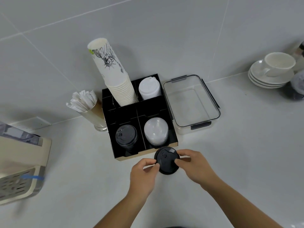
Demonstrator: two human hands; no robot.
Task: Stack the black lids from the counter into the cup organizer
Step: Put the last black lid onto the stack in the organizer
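Presently both hands grip one black lid (166, 160) by its rim just in front of the cup organizer (174, 142): left hand (142, 174) pinching its near-left edge, right hand (193, 165) its right edge. Judged step: pickup and carry. Next, the lid needs moving left and setting level on the black stack (126, 136) in the front-left compartment.

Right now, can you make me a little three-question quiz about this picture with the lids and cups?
1. True or false: both hands, left hand and right hand, touch the black lid.
2. Which organizer compartment holds the black lid stack? A front left, B front right, C back right.
3. Fill in: the clear container sits to the ____ of the organizer.

Key: 1 true. 2 A. 3 right.
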